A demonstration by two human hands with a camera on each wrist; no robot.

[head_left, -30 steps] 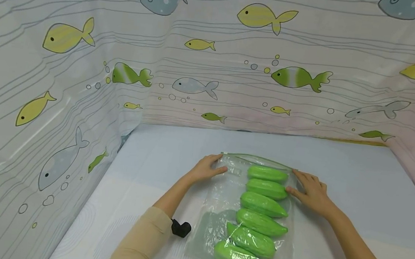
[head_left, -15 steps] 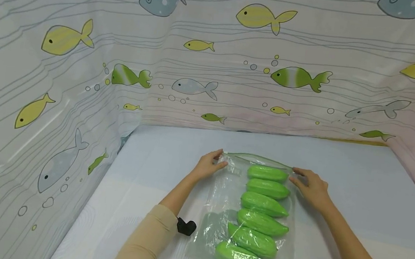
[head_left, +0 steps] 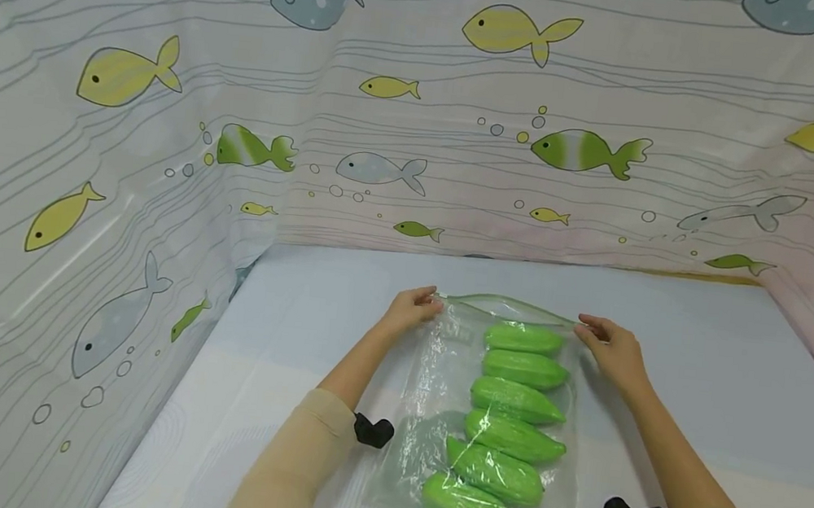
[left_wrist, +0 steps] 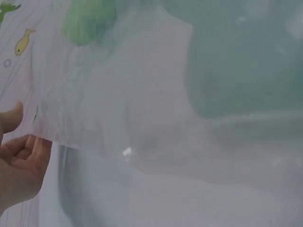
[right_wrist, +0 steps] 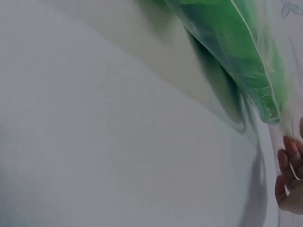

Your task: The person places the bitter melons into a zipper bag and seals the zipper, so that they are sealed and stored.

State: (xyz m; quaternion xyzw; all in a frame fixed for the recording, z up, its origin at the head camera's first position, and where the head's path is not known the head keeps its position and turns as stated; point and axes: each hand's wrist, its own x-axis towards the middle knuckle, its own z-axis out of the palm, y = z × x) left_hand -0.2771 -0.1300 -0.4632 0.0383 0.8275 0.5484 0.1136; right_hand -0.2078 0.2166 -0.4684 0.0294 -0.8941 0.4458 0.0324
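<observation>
A clear zip-top bag lies in front of me, holding several bright green, elongated fruits or vegetables stacked in a column; their exact kind is unclear. Along its far edge runs a green zip strip, slightly bowed. My left hand holds the bag's far left corner between thumb and fingers; the left wrist view shows those fingers against the plastic edge. At the far right corner, my right hand pinches the end of the strip. Its fingertips touch the plastic in the right wrist view.
A pale cloth-covered table lies beneath the bag. Behind and to the left hangs a curtain printed with fish. Black devices are worn at the forearms, by beige sleeves.
Both hands have moved a little farther up to the bag's far corners, fingers closing in on them. The zip strip has risen slightly and bows more. The green items stay nearly put.
</observation>
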